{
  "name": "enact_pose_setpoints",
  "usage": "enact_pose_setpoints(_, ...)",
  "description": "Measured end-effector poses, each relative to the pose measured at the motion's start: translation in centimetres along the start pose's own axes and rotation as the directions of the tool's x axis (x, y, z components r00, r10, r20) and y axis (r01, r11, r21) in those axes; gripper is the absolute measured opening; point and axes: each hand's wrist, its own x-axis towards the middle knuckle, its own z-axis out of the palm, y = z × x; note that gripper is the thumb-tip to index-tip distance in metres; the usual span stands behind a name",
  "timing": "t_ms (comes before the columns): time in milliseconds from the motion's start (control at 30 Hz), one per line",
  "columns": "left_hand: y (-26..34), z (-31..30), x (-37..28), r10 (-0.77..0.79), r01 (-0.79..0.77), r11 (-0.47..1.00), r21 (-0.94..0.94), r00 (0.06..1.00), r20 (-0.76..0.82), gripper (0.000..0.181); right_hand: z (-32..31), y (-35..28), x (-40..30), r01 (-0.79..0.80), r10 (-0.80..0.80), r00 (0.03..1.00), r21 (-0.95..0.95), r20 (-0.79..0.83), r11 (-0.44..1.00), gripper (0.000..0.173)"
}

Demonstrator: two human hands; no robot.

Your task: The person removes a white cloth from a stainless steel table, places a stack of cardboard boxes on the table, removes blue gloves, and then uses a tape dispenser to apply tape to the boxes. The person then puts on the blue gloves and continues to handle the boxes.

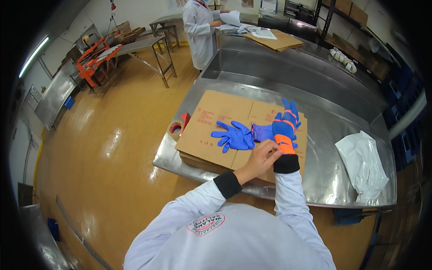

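Observation:
My left hand (263,157) is bare and pinches the orange cuff of the glove on my other wrist. Over my right hand (286,126) is a blue work glove with orange bands (284,143). Its fingers point away from me, somewhat apart, holding nothing. Beneath both hands lies a stack of flattened cardboard boxes (216,104) with red print. A blue disposable glove (236,136) rests flat on the top sheet, fingers to the left. Another blue disposable glove (262,132) lies beside it, partly hidden under my right hand.
The stack sits on a stainless steel table (324,168). A red tape dispenser (184,121) with tape stands at its left edge, a white plastic bag (362,168) at right. Behind are cardboard sheets (280,39), tape rolls (342,60) and a person in a white coat (199,33) holding papers.

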Motion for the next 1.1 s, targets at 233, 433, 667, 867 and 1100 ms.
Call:
enact_pose_setpoints(233, 0.4, -1.2, 0.7, 0.200, -0.219, 0.973, 0.075, 0.958, 0.206, 0.012, 0.6, 0.8, 0.5, 0.085, -0.097, 0.988, -0.103, -0.119, 0.991, 0.051)
enact_pose_setpoints(433, -1.3, -4.6, -0.3, 0.179, -0.210, 0.964, 0.161, 0.967, 0.183, 0.019, 0.7, 5.1, -2.8, 0.269, -0.186, 0.944, -0.307, 0.274, 0.913, 0.049)
enact_pose_setpoints(667, -9.0, -9.2, 2.5, -0.530, 0.402, 0.666, 0.628, 0.848, 0.018, 0.026, 1.3, 3.4, -9.1, -0.307, 0.092, 0.894, 0.448, 0.439, 0.840, 0.024)
enact_pose_setpoints(867, -10.4, -9.9, 2.4, -0.377, 0.359, 0.885, 0.296, 0.926, 0.002, 0.018, 1.0, 0.5, -8.6, -0.820, 0.060, 0.564, 0.549, 0.824, 0.162, 0.034)
enact_pose_setpoints(1100, -2.7, -11.3, 2.8, 0.039, -0.058, 0.944, 0.324, 0.997, 0.064, 0.011, 1.9, -3.8, -7.9, -0.728, 0.064, 0.491, 0.369, 0.869, 0.578, 0.033)
